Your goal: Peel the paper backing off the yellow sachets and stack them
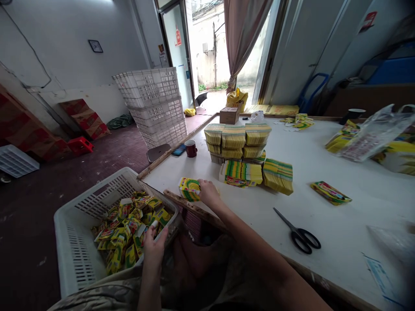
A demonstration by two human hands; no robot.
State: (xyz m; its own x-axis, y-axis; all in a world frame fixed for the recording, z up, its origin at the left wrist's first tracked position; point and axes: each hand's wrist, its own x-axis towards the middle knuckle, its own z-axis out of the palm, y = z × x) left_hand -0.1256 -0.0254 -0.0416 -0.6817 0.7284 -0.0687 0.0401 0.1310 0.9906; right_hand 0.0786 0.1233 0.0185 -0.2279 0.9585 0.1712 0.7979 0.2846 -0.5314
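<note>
My right hand (209,193) is closed on a small bundle of yellow-green packets (189,189) at the near left corner of the white table (340,203). My left hand (154,244) reaches into a white plastic basket (73,246) on my lap side, fingers spread over the loose yellow, green and red packets (129,233) and touching them; I cannot tell if it grips one. Stacks of bundled packets (238,142) stand further back on the table.
Black scissors (298,233) lie on the table to the right, and a flat packet bundle (330,192) beyond them. A dark red mug (191,148) stands near the table's left edge. Plastic bags of packets (372,134) are at far right. Stacked white crates (155,103) stand on the floor.
</note>
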